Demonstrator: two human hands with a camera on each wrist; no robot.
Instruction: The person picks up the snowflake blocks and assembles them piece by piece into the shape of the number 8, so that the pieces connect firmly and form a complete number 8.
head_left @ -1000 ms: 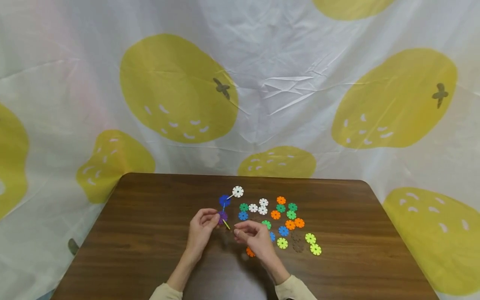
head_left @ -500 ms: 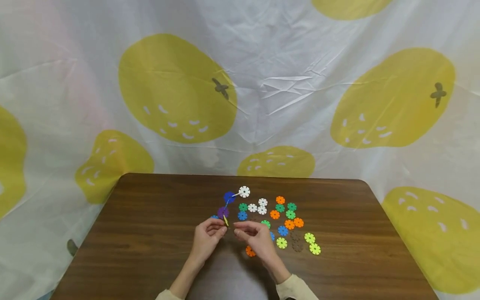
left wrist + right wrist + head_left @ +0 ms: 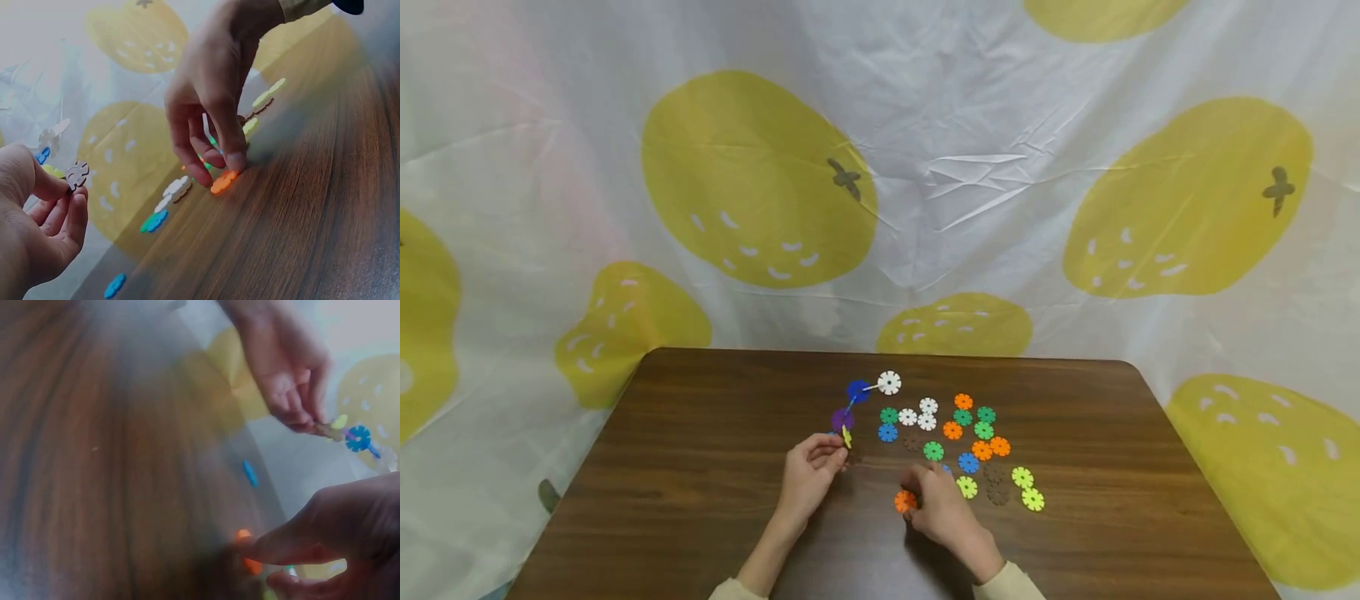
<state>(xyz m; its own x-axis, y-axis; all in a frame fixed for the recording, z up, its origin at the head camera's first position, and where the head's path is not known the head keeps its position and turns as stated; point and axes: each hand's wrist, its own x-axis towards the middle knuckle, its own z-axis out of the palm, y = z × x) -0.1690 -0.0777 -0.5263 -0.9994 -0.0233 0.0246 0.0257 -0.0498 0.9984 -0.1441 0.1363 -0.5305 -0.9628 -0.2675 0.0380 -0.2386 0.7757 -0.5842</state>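
Note:
My left hand [image 3: 811, 477] pinches a brown notched disc [image 3: 77, 175] at the near end of a linked chain held above the table. From there the chain runs through a yellow disc [image 3: 847, 437], a purple disc [image 3: 841, 419] and a dark blue disc [image 3: 858, 391] to a white disc [image 3: 889, 382], with thin edge-on pieces between. My right hand [image 3: 946, 508] is down at the table, thumb and finger gripping opposite edges of an orange disc [image 3: 225, 182] that lies flat. In the head view, the right hand partly covers this disc.
Several loose discs are spread on the brown table [image 3: 700, 433], mostly beyond and right of the right hand: white [image 3: 927, 421], green [image 3: 933, 451], blue [image 3: 968, 462], orange [image 3: 982, 451], brown [image 3: 997, 493] and yellow-green [image 3: 1033, 499]. A patterned curtain [image 3: 925, 208] hangs behind the table.
My right hand has left its place beside the left hand and moved right and down to the orange disc. The left hand has shifted its hold to the chain's near end.

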